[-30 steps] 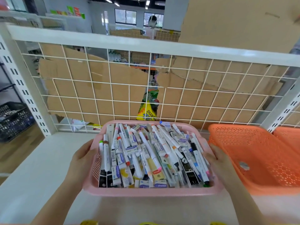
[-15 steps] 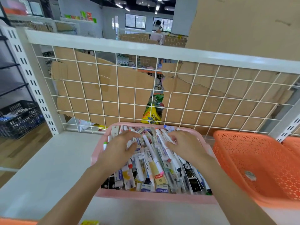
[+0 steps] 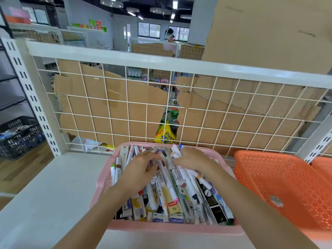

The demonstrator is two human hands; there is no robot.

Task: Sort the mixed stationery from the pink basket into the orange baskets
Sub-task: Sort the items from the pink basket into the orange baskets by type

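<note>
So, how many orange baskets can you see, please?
2: near orange basket right of the pink basket; far orange basket beyond, cut by the frame edge. Others may be hidden.

Left grip (image 3: 142,168), right grip (image 3: 191,159) palm-down, close together (fingers bent).

- Visible body: two hands and two forearms, seen from the head view.
- left hand (image 3: 142,169): bare, slender fingers, knuckle ridges faintly visible on the back.
- right hand (image 3: 192,159): bare, same slim build, smooth back; the fingers are partly hidden.
- left forearm (image 3: 100,209): bare skin from the wrist to the bottom frame edge, slim and smooth.
- right forearm (image 3: 251,203): bare skin from the wrist to the bottom-right frame edge, same slim shape.
- The wide lens makes both forearms look broad near the frame edge and narrow at the wrists.
- Nails and fine skin detail are too blurred to describe.
</note>
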